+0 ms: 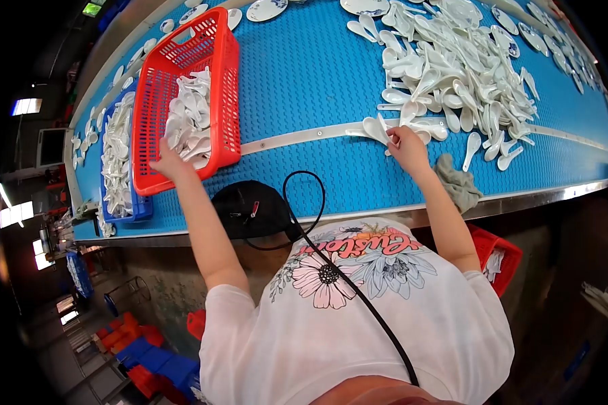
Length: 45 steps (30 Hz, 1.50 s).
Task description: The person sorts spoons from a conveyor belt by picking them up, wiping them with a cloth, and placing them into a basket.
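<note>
My right hand is closed in a pinch on a white spoon at the near edge of a large heap of white spoons. Over on the left, my left hand reaches over the near part of a red plastic basket, its thumb and fingers apart. White spoons lie piled in that basket, right by the fingers. Whether the left fingertips touch any of them I cannot make out.
A blue basket full of white spoons stands left of the red one. A black pouch with a cable and a grey cloth lie along the near edge. Patterned plates rest on the blue belt.
</note>
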Tool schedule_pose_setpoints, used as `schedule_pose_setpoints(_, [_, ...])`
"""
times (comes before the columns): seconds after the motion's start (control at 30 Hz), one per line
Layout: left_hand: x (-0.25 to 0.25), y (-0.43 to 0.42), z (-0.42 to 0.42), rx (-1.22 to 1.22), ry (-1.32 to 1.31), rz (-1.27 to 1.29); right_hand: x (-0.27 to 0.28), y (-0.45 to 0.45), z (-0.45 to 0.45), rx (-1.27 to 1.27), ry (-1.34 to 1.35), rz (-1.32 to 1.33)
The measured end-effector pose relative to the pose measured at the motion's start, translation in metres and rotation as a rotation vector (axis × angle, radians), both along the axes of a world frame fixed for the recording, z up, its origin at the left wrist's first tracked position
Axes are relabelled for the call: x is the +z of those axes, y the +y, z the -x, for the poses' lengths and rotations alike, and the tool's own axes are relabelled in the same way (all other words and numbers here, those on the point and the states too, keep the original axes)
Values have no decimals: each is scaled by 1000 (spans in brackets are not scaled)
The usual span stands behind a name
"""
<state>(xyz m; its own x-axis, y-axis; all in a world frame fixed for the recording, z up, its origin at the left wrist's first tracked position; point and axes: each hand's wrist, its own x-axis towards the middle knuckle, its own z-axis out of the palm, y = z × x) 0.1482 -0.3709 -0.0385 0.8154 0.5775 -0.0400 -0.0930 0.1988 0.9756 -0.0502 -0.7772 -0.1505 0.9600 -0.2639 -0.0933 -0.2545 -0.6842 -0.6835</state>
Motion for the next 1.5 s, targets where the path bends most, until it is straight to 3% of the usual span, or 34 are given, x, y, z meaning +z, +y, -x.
schedule_pose_setpoints(0.03, [7,-34,22,48,-167,-201,3,7,5,-39,-67,-72])
schedule_pose_setpoints(0.1, [-13,-64,46,-332,-115,-398,14,24,12,-98,-162,-231])
schedule_pose_setpoints(0.13, [-18,-83,60,-692,-106,-464,20,35,13,-93,-156,-231])
schedule_pose_setpoints(0.17, [-16,-107,76,-829,-98,-519,27,48,14,-40,-208,-297])
schedule_pose_setpoints(0.27, [-28,-164,122,-1159,486,-157,58,83,19,104,-280,-369])
schedule_pose_setpoints(0.3, [-31,-170,129,-1157,484,-156,66,87,19,195,-304,-376])
schedule_pose_setpoints(0.37, [-42,-175,135,-1330,535,268,70,81,15,241,-277,-368])
schedule_pose_setpoints(0.4, [-50,-172,136,-1334,540,265,69,77,14,286,-244,-363])
schedule_pose_setpoints(0.43, [-57,-167,136,-1248,590,399,55,67,12,160,-237,-407])
schedule_pose_setpoints(0.5, [-59,-162,137,-1109,661,679,37,45,4,9,-350,-25])
schedule_pose_setpoints(0.53, [-70,-156,138,-1099,659,677,32,34,3,-35,-259,183])
schedule_pose_setpoints(0.57, [-89,-148,139,-1056,690,807,1,17,5,11,-90,240])
schedule_pose_setpoints(0.6, [-92,-148,138,-1020,723,936,-1,18,5,13,-92,241])
schedule_pose_setpoints(0.7, [-98,-153,143,-947,777,840,0,20,10,-94,-81,-168])
schedule_pose_setpoints(0.83, [-85,-176,157,-994,770,787,26,46,23,-121,-139,-411])
schedule_pose_setpoints(0.9, [-87,-180,158,-1117,691,798,58,59,33,286,-17,-498])
schedule_pose_setpoints(0.93, [-91,-178,157,-1122,696,796,60,57,37,279,-17,-499])
schedule_pose_setpoints(1.0, [-91,-172,152,-1175,803,559,60,42,47,89,-106,-324])
schedule_pose_setpoints(1.1, [-57,-148,130,-1116,660,550,29,-16,68,-124,-244,155])
schedule_pose_setpoints(1.23, [1,-66,60,-909,251,290,18,-64,104,-238,-231,187])
schedule_pose_setpoints(1.37, [47,13,-21,-557,104,-12,18,-76,110,-361,-236,186])
schedule_pose_setpoints(1.4, [44,32,-38,-524,161,-240,17,-76,107,-365,-238,184])
schedule_pose_setpoints(1.47, [10,52,-71,83,274,-1198,14,-74,94,-340,-209,100])
schedule_pose_setpoints(1.5, [12,40,-62,109,157,-1384,15,-70,85,-347,-216,96])
